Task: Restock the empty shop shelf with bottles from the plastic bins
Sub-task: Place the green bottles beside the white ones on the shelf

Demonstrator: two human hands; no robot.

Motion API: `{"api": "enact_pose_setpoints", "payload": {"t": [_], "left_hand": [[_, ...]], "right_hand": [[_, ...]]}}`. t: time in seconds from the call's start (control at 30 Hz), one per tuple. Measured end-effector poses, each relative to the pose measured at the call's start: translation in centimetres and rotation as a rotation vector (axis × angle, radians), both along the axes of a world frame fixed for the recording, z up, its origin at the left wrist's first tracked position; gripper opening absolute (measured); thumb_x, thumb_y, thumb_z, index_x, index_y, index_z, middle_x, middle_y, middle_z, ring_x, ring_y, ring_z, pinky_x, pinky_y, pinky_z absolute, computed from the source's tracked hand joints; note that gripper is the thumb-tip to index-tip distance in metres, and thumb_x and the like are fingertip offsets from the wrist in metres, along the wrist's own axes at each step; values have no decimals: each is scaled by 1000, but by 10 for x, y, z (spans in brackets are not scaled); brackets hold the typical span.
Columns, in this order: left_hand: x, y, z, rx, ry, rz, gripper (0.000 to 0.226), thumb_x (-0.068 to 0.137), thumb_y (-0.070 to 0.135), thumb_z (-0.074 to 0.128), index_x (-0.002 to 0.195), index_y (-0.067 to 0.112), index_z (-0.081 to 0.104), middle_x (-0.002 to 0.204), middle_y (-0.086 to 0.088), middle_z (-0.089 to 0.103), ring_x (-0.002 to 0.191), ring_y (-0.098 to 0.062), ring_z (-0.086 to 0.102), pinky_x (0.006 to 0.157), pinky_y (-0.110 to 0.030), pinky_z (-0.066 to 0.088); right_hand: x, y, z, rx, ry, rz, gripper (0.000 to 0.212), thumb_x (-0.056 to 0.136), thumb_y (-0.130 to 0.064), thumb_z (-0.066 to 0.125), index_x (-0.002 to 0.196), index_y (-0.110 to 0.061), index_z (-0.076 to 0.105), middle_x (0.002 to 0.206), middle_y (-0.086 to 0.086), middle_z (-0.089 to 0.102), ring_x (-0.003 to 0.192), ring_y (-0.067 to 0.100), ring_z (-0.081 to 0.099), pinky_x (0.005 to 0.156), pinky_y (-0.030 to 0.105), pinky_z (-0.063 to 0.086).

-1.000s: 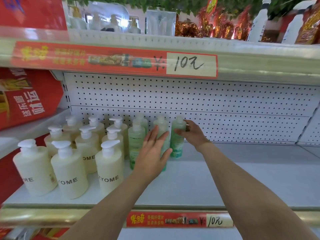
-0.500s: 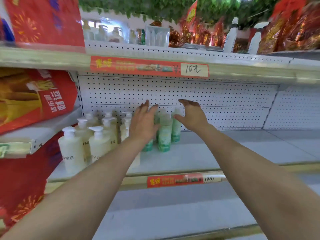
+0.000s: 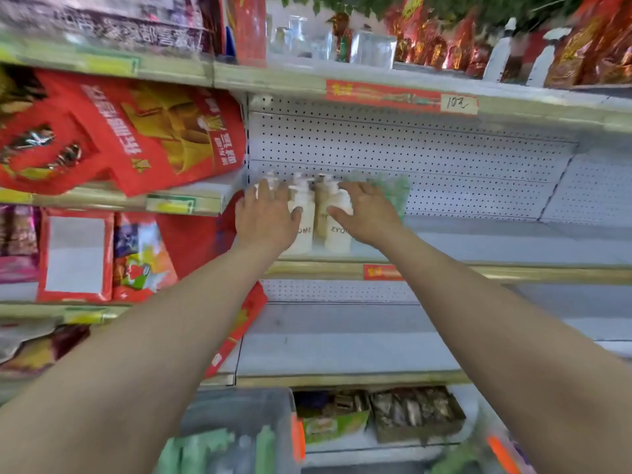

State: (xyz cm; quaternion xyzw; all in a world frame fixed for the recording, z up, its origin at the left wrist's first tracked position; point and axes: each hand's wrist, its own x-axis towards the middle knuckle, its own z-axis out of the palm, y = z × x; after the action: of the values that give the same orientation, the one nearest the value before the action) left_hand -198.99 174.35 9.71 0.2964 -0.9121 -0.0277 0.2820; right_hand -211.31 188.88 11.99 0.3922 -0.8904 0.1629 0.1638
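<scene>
Nothing is held: left hand and right hand are hovered, fingers spread wide, just before the cream pump bottles on the shelf. Right of them, green bottles are glimpsed. The plastic bin, well below them, should be reached next.

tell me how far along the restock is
Done: cream pump bottles and green bottles stand at the shelf's left end. In hand: nothing; left hand and right hand are open before them. Left: the shelf's right stretch is bare; a bin waits below.

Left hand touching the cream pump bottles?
Cannot tell. Head view: left hand overlaps the cream pump bottles, but blur hides any contact or gap.
</scene>
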Motion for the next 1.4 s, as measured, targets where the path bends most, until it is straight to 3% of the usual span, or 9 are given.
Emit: {"api": "enact_pose_setpoints", "payload": {"t": [0.37,0.57,0.67,0.87,1.0,1.1,1.23,1.4], "left_hand": [[91,-45,-107,98,-128,96,54,97,49,45,139,16,49,149,-14,38,132,-38,37,107,-47,33],[116,-64,-206,298,-265,156,53,97,48,46,141,19,47,154,-13,34,135,-37,35,108,-47,32],[127,-76,-262,406,-404,188,57,99,48,41,148,19,37,155,-13,31,137,-38,33,108,-48,33],[150,-90,-387,705,-514,302,59,98,48,44,148,18,35,152,-13,36,137,-37,36,109,-47,33],[161,-83,-468,936,-530,350,60,96,45,53,145,13,42,146,-18,45,129,-41,44,108,-45,37],[163,-81,-519,1081,-542,383,64,95,44,57,147,11,40,146,-18,47,131,-39,45,107,-42,38],[159,-89,-572,1203,-496,485,76,91,44,64,148,4,34,137,-26,51,127,-39,49,105,-41,38],[144,-84,-608,1199,-486,590,79,81,46,75,136,5,37,131,-21,52,123,-40,50,99,-47,44]], "right_hand": [[79,-49,-110,98,-197,84,63,97,-52,51,150,-22,38,151,8,42,143,26,31,108,42,37],[77,-75,-209,258,-369,108,64,97,-53,49,151,-21,36,154,7,39,143,27,29,108,45,37],[78,-87,-267,308,-494,134,64,97,-51,51,150,-17,37,153,10,39,143,28,30,111,45,36],[82,-107,-389,504,-714,168,60,98,-43,53,146,-10,42,146,15,48,136,32,41,107,37,35],[91,-113,-471,563,-1009,45,64,97,-46,55,149,-12,39,147,14,49,128,31,52,100,34,43],[98,-107,-531,628,-1147,-50,67,97,-47,57,148,-8,38,150,13,45,136,29,45,104,29,36],[100,-102,-594,639,-1219,-203,71,90,-52,64,139,-3,47,139,16,56,129,31,52,97,31,40],[100,-99,-643,642,-1230,-200,65,84,-50,72,130,-8,55,126,12,64,120,31,59,93,31,44]]}}
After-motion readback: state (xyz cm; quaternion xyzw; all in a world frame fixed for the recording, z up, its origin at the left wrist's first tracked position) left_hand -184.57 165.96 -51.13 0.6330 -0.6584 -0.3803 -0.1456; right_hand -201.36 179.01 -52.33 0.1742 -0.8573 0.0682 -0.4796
